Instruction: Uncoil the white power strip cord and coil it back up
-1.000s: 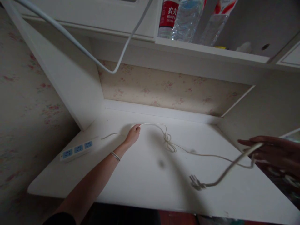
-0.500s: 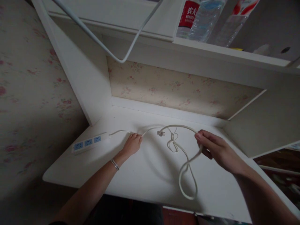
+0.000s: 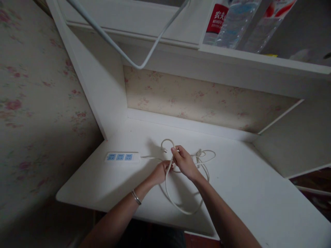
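Observation:
A white power strip (image 3: 122,157) with blue sockets lies on the white desk (image 3: 245,193). Its white cord (image 3: 181,206) runs right and falls in loose loops, with a knot (image 3: 199,155) behind my hands. My left hand (image 3: 159,172), a bracelet on its wrist, is closed on the cord near the strip. My right hand (image 3: 183,162) is pinched on the cord just beside it, and the plug end (image 3: 163,149) sticks up above its fingers. Both hands meet at the middle of the desk.
A shelf (image 3: 258,60) above the desk holds water bottles (image 3: 234,22), one with a red label. A thick white cable (image 3: 139,63) hangs in a bend from above. Floral wallpaper (image 3: 31,103) covers the left wall and the back panel. White side panels close the desk nook.
My right hand swung in from the far right with the cord and now meets my left hand. The cord has gathered into loops, and the power strip has slid right.

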The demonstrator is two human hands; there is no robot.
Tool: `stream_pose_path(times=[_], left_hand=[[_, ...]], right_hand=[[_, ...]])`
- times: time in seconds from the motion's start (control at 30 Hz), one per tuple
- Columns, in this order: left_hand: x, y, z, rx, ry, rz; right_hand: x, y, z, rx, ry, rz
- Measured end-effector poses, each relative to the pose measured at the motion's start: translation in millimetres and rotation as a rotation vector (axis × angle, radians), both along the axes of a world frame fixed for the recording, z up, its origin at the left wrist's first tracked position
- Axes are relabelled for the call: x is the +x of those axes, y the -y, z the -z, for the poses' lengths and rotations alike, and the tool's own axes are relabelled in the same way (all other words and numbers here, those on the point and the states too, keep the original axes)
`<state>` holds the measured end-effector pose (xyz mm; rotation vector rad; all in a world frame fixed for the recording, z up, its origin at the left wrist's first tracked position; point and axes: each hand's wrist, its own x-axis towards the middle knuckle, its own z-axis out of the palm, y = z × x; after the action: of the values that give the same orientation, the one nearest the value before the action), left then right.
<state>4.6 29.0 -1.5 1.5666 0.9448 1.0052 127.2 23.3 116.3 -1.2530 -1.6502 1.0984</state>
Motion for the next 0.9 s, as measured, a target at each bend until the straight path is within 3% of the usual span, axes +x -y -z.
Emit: stream_pose_path(times=[0.1,0.23,0.37,0.47,0.63,0.83,0.9], left_hand=[[-18,4,-8.1,-0.124,0.112,-0.134],[-43,7,-35.9,-0.329,0.44,-0.39],[-54,1,-57.4,-0.301,0.42,-0.475],[-58,-9,-52.9,-0.183,0.219,-0.502],[-67,-21,-31.8,-0.006,-0.37,-0.513],[-68,-19,-21.0,0.164,-0.889,-0.387],[-64,-18,-19.6,0.218,-1.003,-0.365]], right_hand=[[-6,1,17.2,-0.028,-0.019,-0.028],[-15,4,39.9,-0.064,-0.035,-0.075],[-29,9,54.3,-0.045,-0.005,-0.157],[-36,13,59.2,-0.015,0.03,-0.181],[-24,21,66.1,-0.071,0.188,-0.225],[24,25,64.2,0.062,0.849,-0.3],[35,25,63.5,0.155,0.983,-0.273]])
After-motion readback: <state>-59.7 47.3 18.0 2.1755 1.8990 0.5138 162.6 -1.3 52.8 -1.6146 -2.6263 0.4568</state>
